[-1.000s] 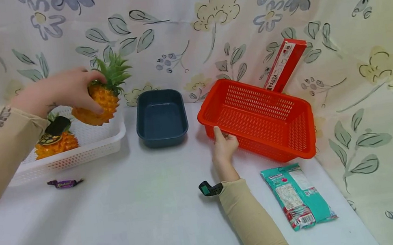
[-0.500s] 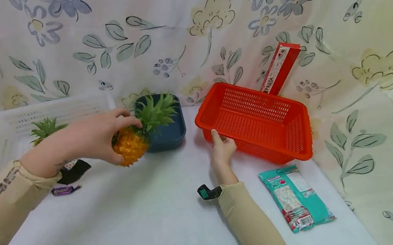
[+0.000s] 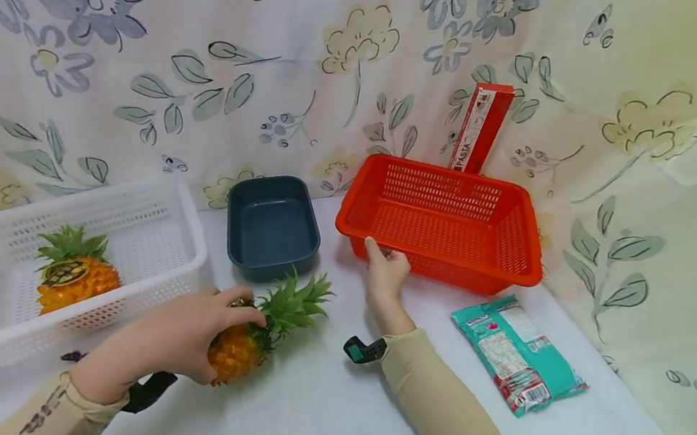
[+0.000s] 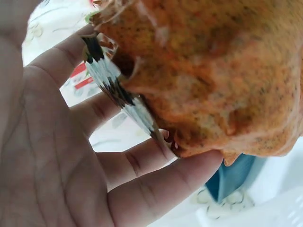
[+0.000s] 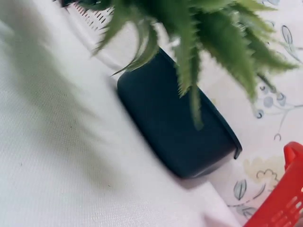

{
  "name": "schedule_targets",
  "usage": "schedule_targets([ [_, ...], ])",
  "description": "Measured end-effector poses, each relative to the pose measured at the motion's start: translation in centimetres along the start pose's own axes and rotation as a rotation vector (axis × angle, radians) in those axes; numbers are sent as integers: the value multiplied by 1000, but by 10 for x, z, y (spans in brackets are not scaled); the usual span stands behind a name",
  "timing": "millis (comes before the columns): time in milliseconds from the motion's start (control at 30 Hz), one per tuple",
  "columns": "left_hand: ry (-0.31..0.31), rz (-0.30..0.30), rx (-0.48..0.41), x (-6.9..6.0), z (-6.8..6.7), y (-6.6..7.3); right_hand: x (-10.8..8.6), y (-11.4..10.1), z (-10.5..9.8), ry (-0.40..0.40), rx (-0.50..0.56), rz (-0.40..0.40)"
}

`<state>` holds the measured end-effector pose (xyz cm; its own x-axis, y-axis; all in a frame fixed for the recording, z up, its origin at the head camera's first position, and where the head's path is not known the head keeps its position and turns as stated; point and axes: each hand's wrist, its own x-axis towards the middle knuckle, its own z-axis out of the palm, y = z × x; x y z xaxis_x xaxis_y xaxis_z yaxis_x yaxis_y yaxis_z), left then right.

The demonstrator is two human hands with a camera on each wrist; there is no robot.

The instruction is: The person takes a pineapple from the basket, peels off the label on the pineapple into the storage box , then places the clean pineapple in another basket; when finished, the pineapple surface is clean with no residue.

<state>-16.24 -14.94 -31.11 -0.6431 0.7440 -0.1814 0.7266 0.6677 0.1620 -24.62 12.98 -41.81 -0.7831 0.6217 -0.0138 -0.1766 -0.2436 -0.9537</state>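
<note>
My left hand (image 3: 158,342) grips an orange pineapple (image 3: 238,354) from above, its green crown (image 3: 294,307) pointing right, over the white table in front of the dark blue tub (image 3: 276,264). In the left wrist view the fingers curve around the spiky pineapple (image 4: 218,71) and a label strip (image 4: 120,94). My right hand (image 3: 387,281) pinches the near rim of the red basket (image 3: 460,273), thumb on top. The right wrist view shows the crown (image 5: 208,42) before the tub (image 5: 180,127); the right hand itself is out of that frame.
A white basket (image 3: 18,341) at the left holds another pineapple (image 3: 91,274) with a label. A purple candy (image 3: 73,356) is partly behind the left arm. A teal packet (image 3: 522,356) lies at the right; a red pasta box (image 3: 484,128) leans behind the red basket.
My left hand has carried the pineapple out of the white basket, rightward and then down toward the front of the table. The right hand has stayed at the red basket's rim.
</note>
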Motion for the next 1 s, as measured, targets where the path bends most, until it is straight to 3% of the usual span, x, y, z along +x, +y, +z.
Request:
schedule_targets([
  [133,10,34,51,6,12,0,-1,0,1,8,26,0],
  [300,24,62,60,13,17,0,0,0,1,7,49,-8],
  [633,-35,25,70,24,14,6,-3,-4,2,-5,50,30],
  [867,-46,15,100,25,14,10,-6,-11,2,1,31,130],
  [1000,-37,22,91,25,15,11,-11,-17,0,-31,31,286],
])
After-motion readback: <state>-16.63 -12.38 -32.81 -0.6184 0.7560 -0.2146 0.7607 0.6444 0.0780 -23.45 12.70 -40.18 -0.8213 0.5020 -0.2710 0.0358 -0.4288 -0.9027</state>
